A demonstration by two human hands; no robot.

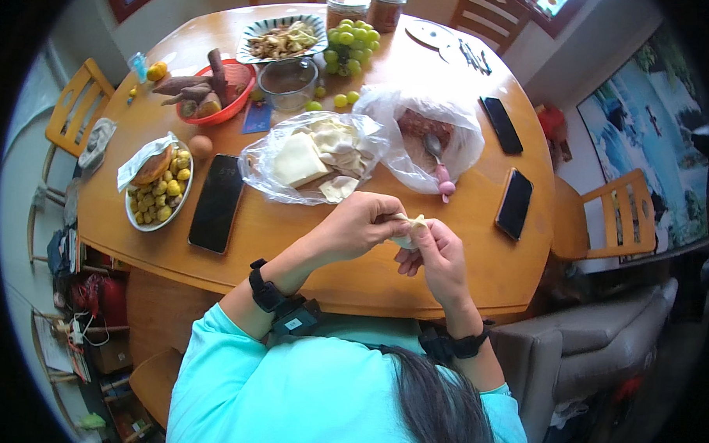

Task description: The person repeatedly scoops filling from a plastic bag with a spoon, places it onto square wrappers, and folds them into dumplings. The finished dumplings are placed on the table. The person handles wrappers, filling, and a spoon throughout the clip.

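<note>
Between my hands, above the table's near edge, is a small folded dough wrapper (414, 223). My left hand (371, 225) pinches its left side and my right hand (436, 248) grips the right side with the thumb on top. Whether filling is inside is hidden. Beyond them lies an open clear plastic bag (253, 160) with a stack of square wrappers (296, 159) and several folded dough pieces (343, 143). To its right, a white plastic bag (469, 153) holds minced meat (418, 128), and a metal spoon with a pink handle (442, 174) rests in it.
Phones lie on the wooden table (273, 242) at left (216, 203) and right (514, 204). An oval bowl of yellow pieces (160, 190), an egg (201, 146), a red basket of root vegetables (233, 108), a glass bowl (288, 86) and green grapes (351, 46) stand beyond.
</note>
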